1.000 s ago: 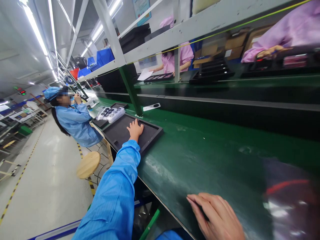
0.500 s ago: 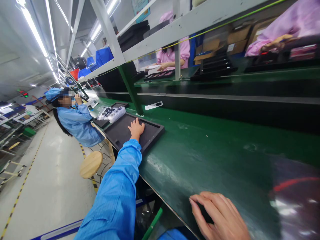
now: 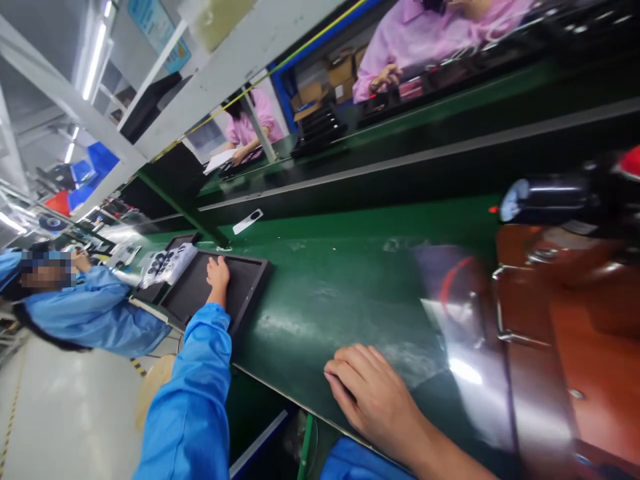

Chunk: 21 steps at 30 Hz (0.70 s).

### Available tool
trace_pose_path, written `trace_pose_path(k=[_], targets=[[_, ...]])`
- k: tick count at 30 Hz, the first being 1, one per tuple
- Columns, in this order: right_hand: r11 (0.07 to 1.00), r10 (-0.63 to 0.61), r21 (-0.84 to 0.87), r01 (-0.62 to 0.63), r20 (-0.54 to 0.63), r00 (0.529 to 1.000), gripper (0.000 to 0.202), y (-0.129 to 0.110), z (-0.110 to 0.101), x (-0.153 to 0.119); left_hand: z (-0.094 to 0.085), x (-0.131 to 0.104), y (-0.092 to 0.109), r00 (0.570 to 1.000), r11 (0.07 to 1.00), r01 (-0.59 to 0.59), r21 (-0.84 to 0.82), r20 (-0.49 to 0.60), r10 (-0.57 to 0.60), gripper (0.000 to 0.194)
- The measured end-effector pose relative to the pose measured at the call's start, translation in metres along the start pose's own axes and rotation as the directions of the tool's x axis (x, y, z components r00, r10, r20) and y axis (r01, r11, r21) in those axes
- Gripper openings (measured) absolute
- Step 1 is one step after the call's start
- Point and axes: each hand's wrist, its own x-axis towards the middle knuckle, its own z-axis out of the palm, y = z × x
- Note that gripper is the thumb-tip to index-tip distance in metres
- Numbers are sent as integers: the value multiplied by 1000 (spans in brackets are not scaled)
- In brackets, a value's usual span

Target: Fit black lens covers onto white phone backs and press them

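Observation:
A black shallow tray rests at the left of the green workbench. My left hand, below a blue sleeve, reaches into this tray, its fingers a little apart and low over the dark bottom. I see nothing held in it. Near the bench's front edge, my right hand rests with curled fingers, the thumb tip against the index finger. Nothing shows between those tips; its palm side is hidden. A clear plastic sheet with a red curved line lies to the right of this hand.
A fixture with an orange-brown base and a dark cylinder stands at right. A white strip lies near a green post. Bagged black round parts sit beyond the tray. A person in blue sits at left.
The view has swung right, bringing the orange-brown fixture into sight. My left hand stays at the tray, its fingers less spread. My right hand's fingers have drawn closer together.

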Motion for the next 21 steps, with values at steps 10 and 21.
trace_pose_path(k=[10,21], targets=[[999,34,9,-35,37,999,21,-2,12,3,27,61,106,888,894,-447,32,139,439,68],[995,-19,-99,11,-86,996,38,4,14,17,55,102,161,874,870,-419,260,375,308,74]])
